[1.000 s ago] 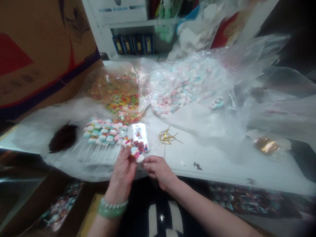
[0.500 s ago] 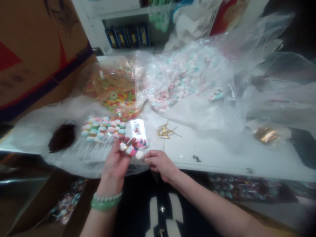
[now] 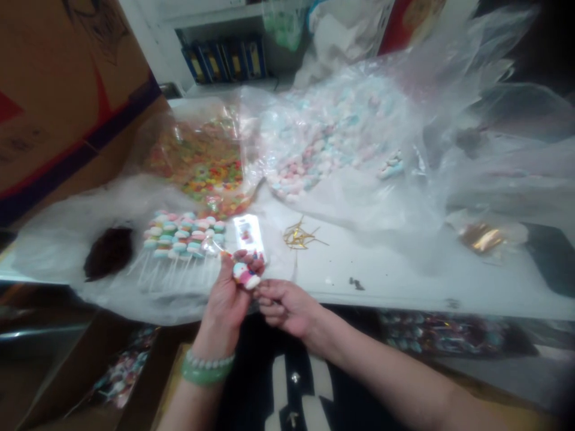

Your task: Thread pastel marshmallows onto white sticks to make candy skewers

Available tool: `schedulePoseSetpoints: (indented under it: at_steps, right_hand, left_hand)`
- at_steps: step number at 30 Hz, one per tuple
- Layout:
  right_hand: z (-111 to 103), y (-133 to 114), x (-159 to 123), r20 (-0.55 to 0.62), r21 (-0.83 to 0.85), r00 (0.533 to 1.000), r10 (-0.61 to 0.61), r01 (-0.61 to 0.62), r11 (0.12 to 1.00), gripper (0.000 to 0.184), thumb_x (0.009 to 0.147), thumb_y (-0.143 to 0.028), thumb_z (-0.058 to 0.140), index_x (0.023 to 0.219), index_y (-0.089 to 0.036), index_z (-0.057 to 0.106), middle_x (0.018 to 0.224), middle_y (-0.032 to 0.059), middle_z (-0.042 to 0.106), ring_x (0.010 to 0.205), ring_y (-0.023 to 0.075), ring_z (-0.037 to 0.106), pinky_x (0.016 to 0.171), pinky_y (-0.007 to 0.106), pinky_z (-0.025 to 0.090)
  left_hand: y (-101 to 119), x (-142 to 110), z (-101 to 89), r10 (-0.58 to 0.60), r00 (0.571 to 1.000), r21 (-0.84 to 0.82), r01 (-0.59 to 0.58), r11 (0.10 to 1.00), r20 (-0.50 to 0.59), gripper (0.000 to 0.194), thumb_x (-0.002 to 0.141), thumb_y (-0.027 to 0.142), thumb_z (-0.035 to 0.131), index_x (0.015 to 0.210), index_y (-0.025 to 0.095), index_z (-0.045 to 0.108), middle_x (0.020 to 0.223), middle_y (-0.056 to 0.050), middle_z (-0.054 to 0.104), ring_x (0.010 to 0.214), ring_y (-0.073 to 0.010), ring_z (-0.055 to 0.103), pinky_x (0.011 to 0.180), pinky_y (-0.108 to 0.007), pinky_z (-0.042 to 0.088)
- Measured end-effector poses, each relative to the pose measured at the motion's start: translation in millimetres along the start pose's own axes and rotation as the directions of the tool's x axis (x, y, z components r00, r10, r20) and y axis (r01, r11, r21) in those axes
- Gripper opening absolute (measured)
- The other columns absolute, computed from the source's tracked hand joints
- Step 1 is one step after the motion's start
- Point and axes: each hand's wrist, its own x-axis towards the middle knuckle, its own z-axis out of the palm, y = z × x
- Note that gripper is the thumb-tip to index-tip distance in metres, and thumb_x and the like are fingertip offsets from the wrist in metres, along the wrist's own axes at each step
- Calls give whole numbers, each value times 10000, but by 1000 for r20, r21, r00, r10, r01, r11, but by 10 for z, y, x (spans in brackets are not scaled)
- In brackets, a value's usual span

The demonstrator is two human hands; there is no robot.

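My left hand [image 3: 230,299], with a green bangle at the wrist, is closed around a marshmallow candy skewer [image 3: 245,276] with pink, white and blue pieces. My right hand [image 3: 283,304] is pinched at the skewer's lower end, just right of the left hand. Both hands hover at the table's near edge. A row of finished marshmallow skewers [image 3: 179,238] lies on plastic just left of and beyond my left hand. A small clear packet [image 3: 250,234] lies flat just beyond my fingers.
A bag of colourful ring candies [image 3: 204,167] and a big bag of pastel marshmallows [image 3: 327,143] lie at the back. Gold twist ties [image 3: 299,235] sit mid-table. A dark clump [image 3: 108,251] lies left. A cardboard box [image 3: 63,90] stands at far left.
My left hand has turned the skewer and closed more tightly round it. My right hand has stayed pinched at its end. The camera view has drifted slightly.
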Motion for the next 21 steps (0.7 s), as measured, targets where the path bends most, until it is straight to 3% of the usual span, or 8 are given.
schedulePoseSetpoints:
  at_steps: [2, 4, 7, 10, 13, 18, 21]
  right_hand:
    - [-15, -22, 3, -56, -2, 997, -56, 56, 998, 181, 676, -156, 701, 785, -129, 559, 527, -89, 370, 387, 8, 193, 387, 156, 88]
    - [-20, -61, -7, -118, -65, 989, -94, 87, 994, 188, 656, -163, 705, 779, -128, 568, 506, -92, 361, 382, 11, 195, 387, 162, 82]
    - [9, -111, -34, -224, -207, 964, -147, 100, 973, 189, 621, -183, 710, 737, -125, 571, 492, -81, 386, 374, 14, 212, 389, 180, 64]
    - [66, -127, -52, -306, -345, 920, -245, 133, 929, 183, 603, -209, 699, 700, -128, 566, 511, -63, 424, 392, 23, 250, 400, 191, 77]
    - [104, -133, -62, -298, -467, 901, -314, 149, 871, 147, 620, -235, 661, 677, -139, 566, 503, -63, 408, 422, 39, 272, 421, 200, 127]
    - [96, -176, -104, -193, -690, 893, -407, 171, 703, 103, 662, -258, 597, 658, -156, 591, 484, -61, 399, 470, 61, 310, 466, 211, 209]
    - [67, -186, -118, -186, -670, 913, -364, 153, 726, 149, 646, -300, 623, 657, -157, 584, 487, -64, 405, 463, 59, 308, 466, 210, 208]
  left_hand:
    - [3, 9, -26, 1, 999, 58, -4, 998, 40, 401, 1027, 325, 354, 886, 80, 639, 842, -122, 649, 781, -214, 666, 714, -332, 601]
    - [24, 35, -76, 18, 998, 149, -28, 988, 64, 291, 1001, 269, 445, 929, 74, 648, 918, -149, 664, 820, -235, 669, 697, -333, 602]
    - [76, 78, -153, 70, 997, 247, -77, 966, 39, 82, 882, 131, 610, 940, 91, 651, 906, -117, 675, 739, -197, 658, 622, -278, 588]
    - [125, 85, -181, 95, 995, 299, -91, 950, 1, 106, 817, 119, 666, 921, 112, 647, 858, -81, 675, 683, -173, 643, 583, -258, 576]
    - [166, 57, -169, 118, 993, 363, -104, 926, -15, 152, 771, 163, 714, 895, 108, 643, 824, -75, 670, 654, -173, 635, 579, -270, 577]
    - [205, 74, -192, 128, 991, 475, -125, 871, 27, 286, 674, 250, 812, 826, 98, 625, 745, -71, 641, 596, -173, 610, 562, -269, 565]
    - [217, 134, -227, 107, 994, 517, -106, 849, 27, 310, 663, 280, 828, 792, 98, 613, 690, -63, 613, 551, -170, 587, 532, -265, 552]
